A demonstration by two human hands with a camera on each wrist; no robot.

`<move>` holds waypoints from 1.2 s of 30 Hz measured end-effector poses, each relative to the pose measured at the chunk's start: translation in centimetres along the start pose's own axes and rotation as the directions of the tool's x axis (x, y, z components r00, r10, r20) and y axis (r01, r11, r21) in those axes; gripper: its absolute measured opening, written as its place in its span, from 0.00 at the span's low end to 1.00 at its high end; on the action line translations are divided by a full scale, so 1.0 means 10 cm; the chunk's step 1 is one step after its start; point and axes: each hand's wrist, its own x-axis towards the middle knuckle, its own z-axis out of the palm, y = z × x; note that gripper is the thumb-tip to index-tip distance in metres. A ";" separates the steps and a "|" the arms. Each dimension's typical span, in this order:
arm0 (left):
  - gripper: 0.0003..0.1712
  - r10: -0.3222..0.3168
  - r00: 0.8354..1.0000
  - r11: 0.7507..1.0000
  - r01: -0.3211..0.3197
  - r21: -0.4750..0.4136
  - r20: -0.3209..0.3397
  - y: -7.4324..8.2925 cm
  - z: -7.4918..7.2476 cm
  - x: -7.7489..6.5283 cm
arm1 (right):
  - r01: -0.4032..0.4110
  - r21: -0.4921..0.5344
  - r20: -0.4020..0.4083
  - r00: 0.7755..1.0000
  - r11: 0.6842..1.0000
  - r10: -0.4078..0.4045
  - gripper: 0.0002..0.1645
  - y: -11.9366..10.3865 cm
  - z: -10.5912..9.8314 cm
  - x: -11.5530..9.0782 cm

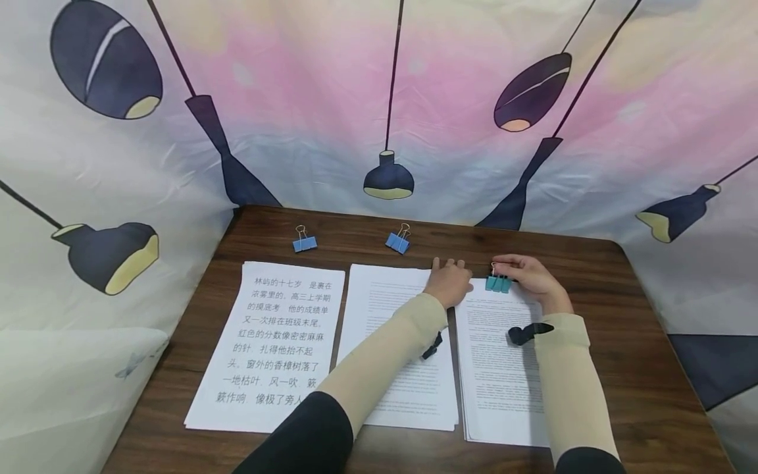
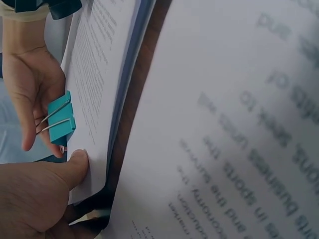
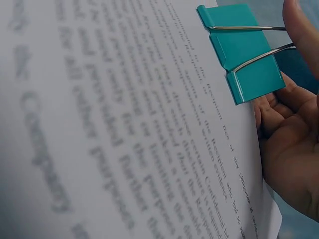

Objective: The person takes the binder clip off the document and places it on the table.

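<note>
A teal binder clip (image 1: 498,283) sits at the top edge of the right-hand stack of printed paper (image 1: 497,368). My right hand (image 1: 533,280) pinches the clip by its wire handles, the thumb (image 3: 304,35) at their ends and the other fingers behind. The handles reach back over the clip's body in the right wrist view. At the same stack's top left corner, my left hand (image 1: 448,284) pinches the sheets, its thumb (image 2: 79,167) lying on top. The fingers under the corner are partly hidden.
Two blue binder clips, a left one (image 1: 304,244) and a right one (image 1: 397,241), lie near the back of the wooden table (image 1: 639,368). A middle stack (image 1: 408,395) lies under my left forearm. Another stack (image 1: 278,329) with large print lies further left. A patterned cloth (image 1: 331,99) hangs behind.
</note>
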 end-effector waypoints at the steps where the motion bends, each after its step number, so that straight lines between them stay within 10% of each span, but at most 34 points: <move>1: 0.24 0.003 1.000 1.000 -0.003 0.003 -0.001 0.00 0.00 0.00 | -0.003 -0.002 -0.003 1.000 1.000 0.003 0.36 0.00 0.00 0.00; 36: 0.23 0.002 1.000 1.000 -0.002 0.020 -0.009 0.01 -0.01 -0.01 | -0.103 0.174 -0.151 0.980 0.979 0.130 0.29 -0.18 0.10 -0.01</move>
